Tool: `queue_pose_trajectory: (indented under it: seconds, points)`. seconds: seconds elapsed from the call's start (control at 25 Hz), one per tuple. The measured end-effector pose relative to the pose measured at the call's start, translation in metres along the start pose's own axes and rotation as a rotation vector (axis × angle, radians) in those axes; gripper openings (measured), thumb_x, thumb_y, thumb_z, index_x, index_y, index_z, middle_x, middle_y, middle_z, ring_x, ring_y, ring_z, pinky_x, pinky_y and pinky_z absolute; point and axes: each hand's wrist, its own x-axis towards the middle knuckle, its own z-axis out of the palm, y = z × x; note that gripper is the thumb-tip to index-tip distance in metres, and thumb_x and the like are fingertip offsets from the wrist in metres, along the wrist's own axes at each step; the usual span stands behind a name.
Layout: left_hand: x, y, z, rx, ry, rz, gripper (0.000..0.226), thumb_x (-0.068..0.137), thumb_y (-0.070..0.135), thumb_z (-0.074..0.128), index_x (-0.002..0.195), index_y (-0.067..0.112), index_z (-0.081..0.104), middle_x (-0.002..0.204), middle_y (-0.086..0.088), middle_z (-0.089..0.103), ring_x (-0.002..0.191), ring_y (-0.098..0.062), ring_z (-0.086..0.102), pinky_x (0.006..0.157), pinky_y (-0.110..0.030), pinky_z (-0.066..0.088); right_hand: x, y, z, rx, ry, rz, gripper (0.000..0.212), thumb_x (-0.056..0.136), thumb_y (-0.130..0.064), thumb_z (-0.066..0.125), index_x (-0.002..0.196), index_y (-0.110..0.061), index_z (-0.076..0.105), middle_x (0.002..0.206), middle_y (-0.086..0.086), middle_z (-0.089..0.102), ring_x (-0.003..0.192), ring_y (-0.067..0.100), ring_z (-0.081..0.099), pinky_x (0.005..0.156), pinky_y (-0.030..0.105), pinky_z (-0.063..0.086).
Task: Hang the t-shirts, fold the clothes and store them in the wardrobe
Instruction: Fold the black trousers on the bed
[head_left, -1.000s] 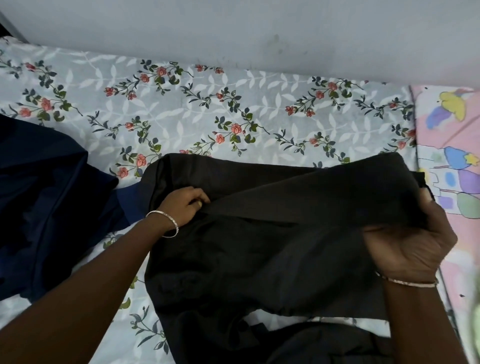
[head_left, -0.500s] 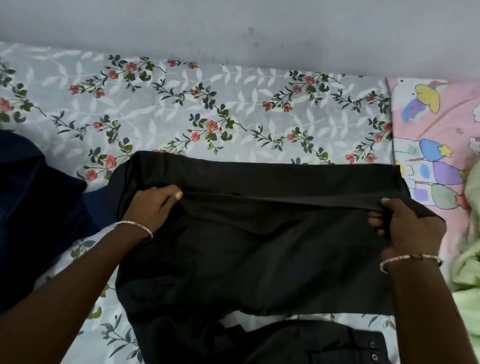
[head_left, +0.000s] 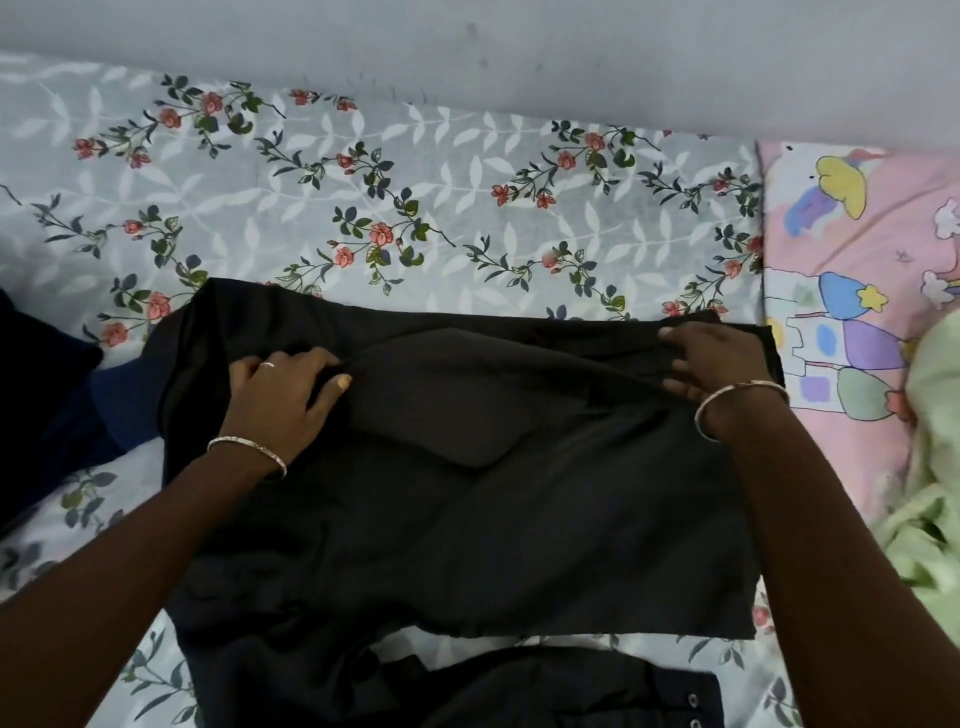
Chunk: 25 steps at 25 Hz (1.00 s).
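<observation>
- Head view: the black garment (head_left: 467, 493) lies across the bed (head_left: 415, 208) in front of you, doubled over on itself. A second ago you held the top layer lifted; now it has come down, its edge close to the garment's far edge.
- Your left hand (head_left: 283, 395) has gone from pinching the fold to lying spread on the cloth. Its grip is apart, the fingers fairly straight and pressing.
- Your right hand (head_left: 717, 358) keeps its grip clamped on the far right corner, thumb under and fingers over.
- A slack ridge runs between your hands, so I judge this fold laid but not yet smoothed.
- The dark blue cloth (head_left: 41, 395) and the pale green cloth (head_left: 935, 467) lie unfolded at either side, and no wardrobe is in view.
</observation>
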Motion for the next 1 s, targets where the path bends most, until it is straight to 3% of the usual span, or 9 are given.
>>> queue_pose_trajectory:
  seconds: [0.08,0.16,0.32,0.4,0.48,0.56,0.68,0.84,1.0]
  points:
    - [0.004,0.004,0.006,-0.003,0.041,-0.058,0.022,0.099,0.029,0.041,0.101,0.020,0.061,0.089,-0.001,0.069,0.090,-0.031,0.063,0.089,-0.046,0.029,0.014,0.013,-0.007,-0.378,0.031,-0.111,0.051,0.080,-0.034,0.078,0.125,-0.012,0.065,0.124,0.011,0.064,0.113,0.031,0.060,0.096,0.041,0.051]
    - [0.008,0.011,0.006,-0.047,0.079,-0.143,0.015,0.098,0.013,0.048,0.104,0.018,0.061,0.092,-0.005,0.067,0.093,-0.033,0.061,0.091,-0.047,0.028,0.033,0.024,-0.021,-0.503,0.163,-0.065,0.068,0.076,-0.046,0.074,0.130,-0.007,0.060,0.130,0.021,0.058,0.117,0.040,0.057,0.098,0.045,0.048]
    - [0.008,0.050,-0.003,0.037,0.237,-0.145,0.021,0.093,0.022,0.050,0.111,0.018,0.060,0.108,-0.007,0.059,0.101,-0.032,0.054,0.095,-0.047,0.030,0.060,0.041,-0.037,0.106,0.129,0.255,0.074,0.079,-0.030,0.083,0.138,-0.008,0.045,0.125,0.017,0.053,0.102,0.037,0.059,0.089,0.054,0.055]
    - [0.004,0.085,-0.004,0.022,0.271,-0.079,0.024,0.092,0.027,0.051,0.112,0.018,0.062,0.113,-0.007,0.060,0.106,-0.030,0.054,0.098,-0.046,0.030,0.078,0.052,-0.038,0.302,0.097,0.355,0.087,0.069,-0.023,0.091,0.140,-0.014,0.042,0.130,0.013,0.052,0.096,0.032,0.058,0.066,0.048,0.060]
    - [-0.005,0.122,0.008,-0.035,0.224,0.040,0.030,0.090,0.032,0.055,0.115,0.018,0.063,0.120,-0.006,0.060,0.113,-0.029,0.055,0.104,-0.048,0.031,0.087,0.050,-0.037,0.355,0.048,0.380,0.077,0.067,-0.019,0.091,0.134,-0.016,0.053,0.126,0.010,0.059,0.090,0.027,0.059,0.052,0.037,0.054]
    - [-0.019,0.156,0.029,-0.033,0.090,0.129,0.051,0.087,0.042,0.057,0.131,0.016,0.058,0.138,-0.007,0.054,0.131,-0.028,0.049,0.114,-0.050,0.028,0.094,0.049,-0.037,0.417,0.030,0.421,0.062,0.073,-0.014,0.087,0.129,-0.017,0.061,0.122,0.007,0.066,0.089,0.025,0.064,0.051,0.032,0.054]
    - [-0.029,0.184,0.063,0.093,-0.079,0.079,0.077,0.087,0.046,0.052,0.153,0.012,0.032,0.161,-0.010,0.028,0.149,-0.028,0.026,0.120,-0.053,0.020,0.085,0.042,-0.038,0.634,0.057,0.319,0.071,0.072,-0.008,0.086,0.136,-0.016,0.056,0.127,0.011,0.064,0.101,0.031,0.066,0.060,0.037,0.061]
    - [-0.028,0.178,0.080,0.134,-0.047,0.011,0.059,0.090,0.017,0.033,0.148,0.005,0.042,0.153,-0.015,0.042,0.141,-0.029,0.042,0.115,-0.054,0.031,0.059,0.040,-0.048,0.676,0.061,0.121,0.052,0.087,-0.004,0.072,0.136,-0.012,0.055,0.125,0.007,0.064,0.111,0.028,0.061,0.085,0.042,0.056]
    - [-0.040,0.163,0.076,0.109,0.002,0.180,0.059,0.089,0.013,0.031,0.145,0.010,0.048,0.147,-0.007,0.051,0.137,-0.023,0.048,0.115,-0.055,0.027,0.054,0.054,-0.059,0.747,0.008,0.116,0.024,0.098,-0.004,0.058,0.115,-0.020,0.061,0.106,-0.004,0.066,0.093,0.012,0.064,0.073,0.035,0.053]
